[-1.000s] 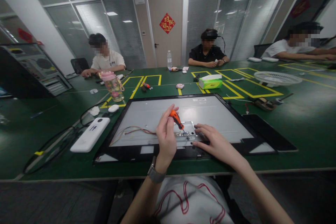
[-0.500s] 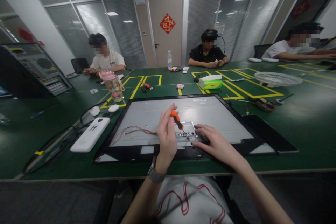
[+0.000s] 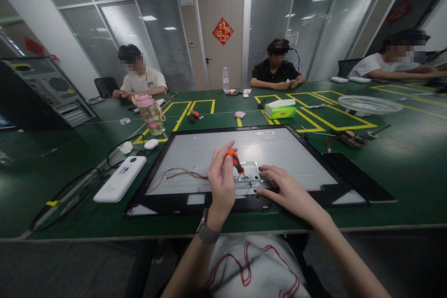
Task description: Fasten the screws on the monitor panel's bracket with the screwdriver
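Left hand (image 3: 222, 180) has fingers clamped on the orange-black screwdriver (image 3: 236, 162), long axis slanting down-right toward the metal plate (image 3: 250, 167) on the display panel (image 3: 188, 151); right hand (image 3: 288, 192), fingers spread, sits at plate's right edge.

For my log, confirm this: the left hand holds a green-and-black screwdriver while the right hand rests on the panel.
Wrong colour: the head view shows an orange-and-black screwdriver. The left hand does hold it, and the right hand rests on the panel.
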`<state>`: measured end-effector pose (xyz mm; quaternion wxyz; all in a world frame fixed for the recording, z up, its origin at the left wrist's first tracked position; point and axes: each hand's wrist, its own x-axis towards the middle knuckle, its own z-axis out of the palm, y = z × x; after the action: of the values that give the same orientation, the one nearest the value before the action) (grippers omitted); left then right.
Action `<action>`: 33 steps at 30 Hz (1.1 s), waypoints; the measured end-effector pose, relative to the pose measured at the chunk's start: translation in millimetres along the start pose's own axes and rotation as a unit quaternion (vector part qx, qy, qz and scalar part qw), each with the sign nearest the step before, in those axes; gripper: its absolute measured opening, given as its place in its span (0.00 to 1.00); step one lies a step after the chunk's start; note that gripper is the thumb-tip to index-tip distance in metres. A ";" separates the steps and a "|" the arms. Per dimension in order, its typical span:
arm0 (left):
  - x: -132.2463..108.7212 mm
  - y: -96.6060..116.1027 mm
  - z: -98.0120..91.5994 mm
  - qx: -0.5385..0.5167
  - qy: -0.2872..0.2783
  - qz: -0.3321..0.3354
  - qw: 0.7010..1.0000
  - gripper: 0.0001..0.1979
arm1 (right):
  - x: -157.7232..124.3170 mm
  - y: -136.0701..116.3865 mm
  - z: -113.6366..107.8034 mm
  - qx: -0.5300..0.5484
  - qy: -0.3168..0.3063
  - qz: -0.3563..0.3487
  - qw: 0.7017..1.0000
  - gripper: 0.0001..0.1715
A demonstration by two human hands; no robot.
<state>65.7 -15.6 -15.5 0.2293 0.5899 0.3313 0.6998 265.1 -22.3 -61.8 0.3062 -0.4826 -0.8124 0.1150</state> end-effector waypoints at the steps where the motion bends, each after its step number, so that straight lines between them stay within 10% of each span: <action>1: -0.1 0.0 0.2 0.004 0.004 0.002 1.000 0.14 | -0.1 -0.1 0.0 0.000 0.001 0.000 1.000 0.18; 33: 0.0 -0.5 2.8 0.041 0.047 0.028 0.998 0.09 | 1.3 -6.2 -4.2 -0.012 0.002 -0.004 1.000 0.17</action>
<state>68.4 -14.7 -15.6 0.1693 0.5746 0.3538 0.7183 262.8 -24.8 -55.1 0.3030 -0.4828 -0.8152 0.1030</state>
